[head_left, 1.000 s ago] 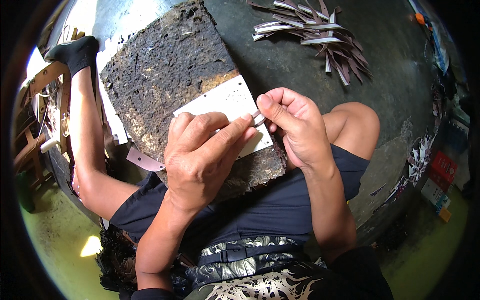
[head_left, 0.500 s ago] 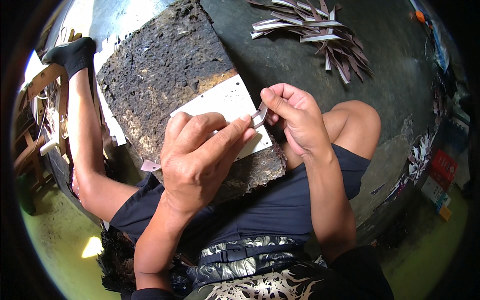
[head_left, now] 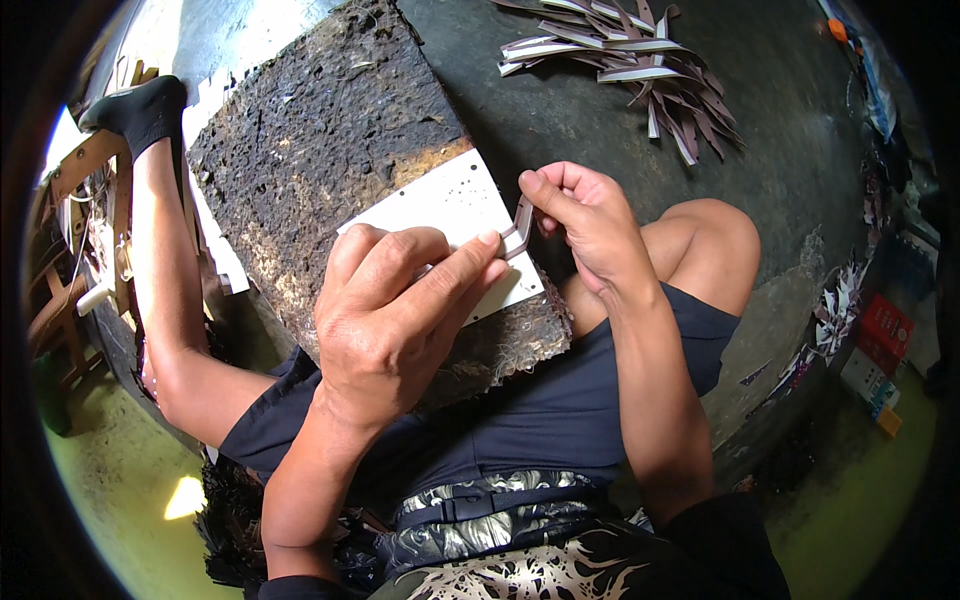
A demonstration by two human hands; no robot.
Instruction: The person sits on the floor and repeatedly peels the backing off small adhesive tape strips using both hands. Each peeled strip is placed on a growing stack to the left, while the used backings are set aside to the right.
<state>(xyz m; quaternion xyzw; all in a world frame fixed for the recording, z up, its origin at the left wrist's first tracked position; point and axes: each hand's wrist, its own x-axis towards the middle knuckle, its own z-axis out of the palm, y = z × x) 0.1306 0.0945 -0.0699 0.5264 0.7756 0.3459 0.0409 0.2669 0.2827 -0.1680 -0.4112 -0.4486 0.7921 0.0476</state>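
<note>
A narrow, pale-and-brown strip (head_left: 521, 222) is bent upward across the edge of a white plate (head_left: 410, 203). My left hand (head_left: 385, 310) lies over the plate, its thumb and fingers closed on the strip's lower part, which they largely hide. To the right, my right hand (head_left: 590, 220) pinches the upper end between thumb and curled fingers. Small dark holes and specks mark the white plate, which rests on a rough, dark, fibrous block (head_left: 320, 140).
A loose pile of similar brown and white strips (head_left: 640, 65) lies on the dark floor, far right. My bent legs flank the block. A wooden frame (head_left: 115, 180) stands at the left, and a red box (head_left: 882, 335) lies at the right edge.
The strip now stands bent more sharply upward between my hands. My left hand has shifted slightly left, and a small pinkish piece beside it no longer shows.
</note>
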